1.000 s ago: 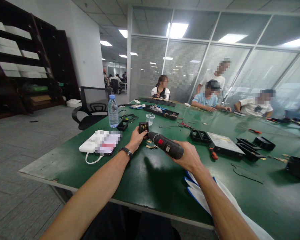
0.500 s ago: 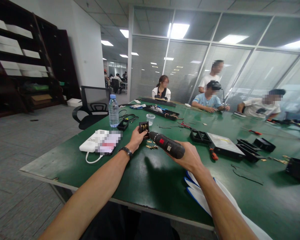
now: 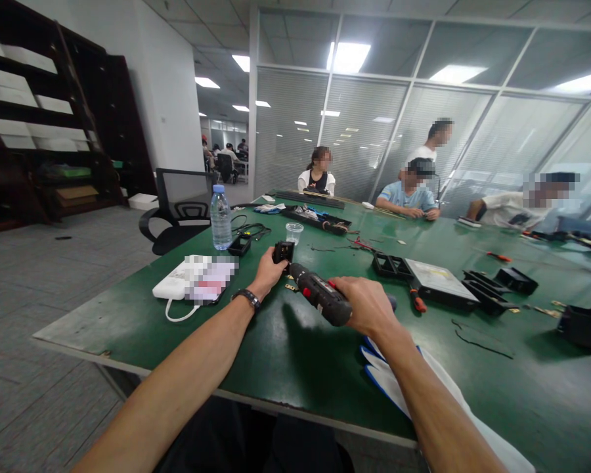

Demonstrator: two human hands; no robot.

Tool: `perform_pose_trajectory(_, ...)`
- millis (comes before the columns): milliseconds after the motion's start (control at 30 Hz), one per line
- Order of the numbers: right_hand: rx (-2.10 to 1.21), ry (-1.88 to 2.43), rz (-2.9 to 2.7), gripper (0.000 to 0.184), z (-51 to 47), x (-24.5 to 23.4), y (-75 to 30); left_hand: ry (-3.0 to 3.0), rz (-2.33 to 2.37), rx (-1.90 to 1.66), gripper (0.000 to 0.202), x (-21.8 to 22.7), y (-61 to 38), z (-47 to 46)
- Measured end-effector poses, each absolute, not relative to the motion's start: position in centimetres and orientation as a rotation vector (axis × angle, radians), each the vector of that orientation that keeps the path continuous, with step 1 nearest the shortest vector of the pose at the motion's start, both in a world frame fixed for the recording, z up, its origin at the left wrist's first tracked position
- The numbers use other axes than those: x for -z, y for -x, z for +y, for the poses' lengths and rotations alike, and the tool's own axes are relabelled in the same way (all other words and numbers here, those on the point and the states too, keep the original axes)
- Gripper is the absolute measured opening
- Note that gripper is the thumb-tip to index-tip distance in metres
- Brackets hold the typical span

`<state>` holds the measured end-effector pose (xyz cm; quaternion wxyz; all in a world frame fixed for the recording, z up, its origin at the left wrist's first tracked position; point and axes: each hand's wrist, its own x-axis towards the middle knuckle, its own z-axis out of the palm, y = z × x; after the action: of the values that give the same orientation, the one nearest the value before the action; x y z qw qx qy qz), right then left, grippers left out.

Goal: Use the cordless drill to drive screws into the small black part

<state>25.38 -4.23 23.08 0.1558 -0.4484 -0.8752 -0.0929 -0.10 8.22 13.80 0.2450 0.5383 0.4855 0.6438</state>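
My left hand (image 3: 269, 270) is closed on a small black housing (image 3: 284, 251), held just above the table. In my right hand (image 3: 367, 302) is a black cordless drill (image 3: 320, 293) with red accents, its nose pointing left and away toward the housing. The drill's tip is close beside my left fingers; whether it touches the housing I cannot tell. Below the drill's nose lie small brass-coloured metal pieces (image 3: 290, 286), partly hidden by it. A clear plastic cup (image 3: 294, 232) stands just behind the housing.
On the green table (image 3: 187, 348), a water bottle (image 3: 220, 218), white power bank (image 3: 171, 278) and phone lie left. White gloves (image 3: 389, 381) sit under my right forearm. A silver-topped box (image 3: 440, 282), an orange-handled tool (image 3: 416, 301) and black housings (image 3: 584, 327) are right. Several people sit or stand beyond.
My right hand has rolled the drill, so its grip now points more to the right. The black housing has tilted in my left hand. The view has shifted slightly.
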Motion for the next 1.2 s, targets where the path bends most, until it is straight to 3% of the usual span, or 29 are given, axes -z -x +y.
perform_pose_trajectory(100,0.268,1.273,-2.497,0.025,-4.2,-23.1,-25.4,-1.489,1.3,-1.722,0.034,-14.0,0.3,8.1)
perform_pose_trajectory(367,-0.125,1.347,-2.257,0.026,-3.3,-21.6,-25.9,-1.561,1.285,-1.658,0.035,-14.1,0.5,8.0)
perform_pose_trajectory(600,0.155,1.27,-2.471,0.018,-3.7,-22.2,-25.5,-1.656,1.382,-1.603,0.037,-14.5,0.8,8.0)
perform_pose_trajectory(1200,0.175,1.355,-2.481,0.023,-3.7,-22.3,-25.5,-1.673,1.564,-1.529,0.042,-14.5,0.5,8.2)
